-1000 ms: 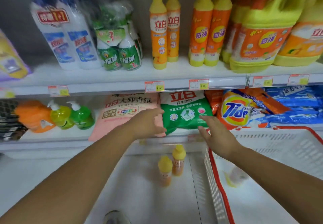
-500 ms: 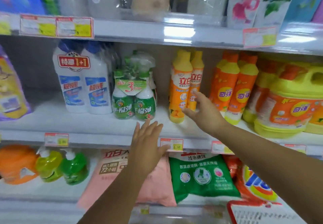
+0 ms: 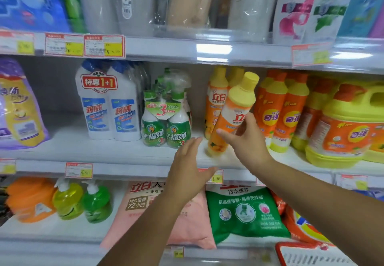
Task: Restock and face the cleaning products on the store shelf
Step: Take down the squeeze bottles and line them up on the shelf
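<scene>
My right hand (image 3: 248, 139) gripped a tall orange plastic dish-soap bottle with a yellow cap (image 3: 231, 116), tilted, its base on the white middle shelf (image 3: 116, 151). My left hand (image 3: 188, 170) hovered just beside it, fingers straight and empty.

Orange bottle (image 3: 230, 116) with yellow cap; green spray bottles (image 3: 166, 124); pink bag (image 3: 187, 224).

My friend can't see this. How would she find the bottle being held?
Look at the middle shelf, just right of the green spray bottles. The orange bottle with a yellow cap is gripped by the right hand. Unlike its upright twins behind, it leans.
</scene>
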`<control>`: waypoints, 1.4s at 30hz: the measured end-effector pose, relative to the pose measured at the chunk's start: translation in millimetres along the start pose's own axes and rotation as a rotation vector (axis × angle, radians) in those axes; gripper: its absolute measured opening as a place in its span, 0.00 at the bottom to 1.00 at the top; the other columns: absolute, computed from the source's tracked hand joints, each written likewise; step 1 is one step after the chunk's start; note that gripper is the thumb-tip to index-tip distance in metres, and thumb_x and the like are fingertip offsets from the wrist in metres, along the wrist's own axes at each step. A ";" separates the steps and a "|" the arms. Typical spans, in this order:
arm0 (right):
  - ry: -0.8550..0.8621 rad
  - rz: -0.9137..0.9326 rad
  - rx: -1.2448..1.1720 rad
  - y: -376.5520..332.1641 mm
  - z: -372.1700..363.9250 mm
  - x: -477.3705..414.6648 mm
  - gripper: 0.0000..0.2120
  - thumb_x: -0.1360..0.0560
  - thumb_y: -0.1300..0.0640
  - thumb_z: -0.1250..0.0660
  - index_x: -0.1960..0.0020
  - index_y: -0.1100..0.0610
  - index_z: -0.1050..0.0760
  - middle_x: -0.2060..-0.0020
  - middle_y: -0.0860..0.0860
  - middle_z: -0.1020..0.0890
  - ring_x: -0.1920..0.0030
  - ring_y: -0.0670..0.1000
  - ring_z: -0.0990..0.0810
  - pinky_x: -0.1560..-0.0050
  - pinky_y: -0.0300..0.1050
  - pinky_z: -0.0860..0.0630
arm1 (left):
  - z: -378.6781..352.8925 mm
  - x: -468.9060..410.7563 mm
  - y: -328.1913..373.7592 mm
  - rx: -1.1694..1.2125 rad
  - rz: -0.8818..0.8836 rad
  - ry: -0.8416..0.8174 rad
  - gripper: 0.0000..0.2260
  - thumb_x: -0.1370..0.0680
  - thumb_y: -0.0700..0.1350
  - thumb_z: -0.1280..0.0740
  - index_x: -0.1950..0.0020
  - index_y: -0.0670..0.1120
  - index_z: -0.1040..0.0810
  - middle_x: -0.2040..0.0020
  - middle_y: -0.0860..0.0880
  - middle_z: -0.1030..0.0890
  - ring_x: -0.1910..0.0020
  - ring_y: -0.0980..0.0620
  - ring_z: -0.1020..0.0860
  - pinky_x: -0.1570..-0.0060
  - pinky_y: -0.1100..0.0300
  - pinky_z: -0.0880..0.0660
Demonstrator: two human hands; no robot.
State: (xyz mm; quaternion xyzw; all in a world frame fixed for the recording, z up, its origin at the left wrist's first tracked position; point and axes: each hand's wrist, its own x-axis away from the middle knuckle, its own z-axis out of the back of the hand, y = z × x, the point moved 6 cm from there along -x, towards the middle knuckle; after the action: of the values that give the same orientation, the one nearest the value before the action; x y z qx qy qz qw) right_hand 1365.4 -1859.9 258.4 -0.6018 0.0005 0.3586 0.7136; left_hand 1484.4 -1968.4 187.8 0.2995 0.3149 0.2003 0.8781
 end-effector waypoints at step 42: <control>-0.277 -0.358 -0.433 12.7 152.4 141.2 0.28 0.29 0.62 0.26 0.33 0.53 0.32 0.49 0.55 0.15 0.49 0.59 0.15 0.50 0.56 0.19 | -73.4 138.6 141.8 0.518 0.309 -0.641 0.26 0.29 0.45 0.23 0.37 0.61 0.29 0.44 0.55 0.17 0.47 0.56 0.17 0.42 0.53 0.21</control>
State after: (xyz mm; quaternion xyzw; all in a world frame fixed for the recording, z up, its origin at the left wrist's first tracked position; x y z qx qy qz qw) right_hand 1398.2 -1656.5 228.5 -0.6757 -0.2792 0.2976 0.6139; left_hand 1511.9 -1759.2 174.5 0.6003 0.0177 0.1408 0.7870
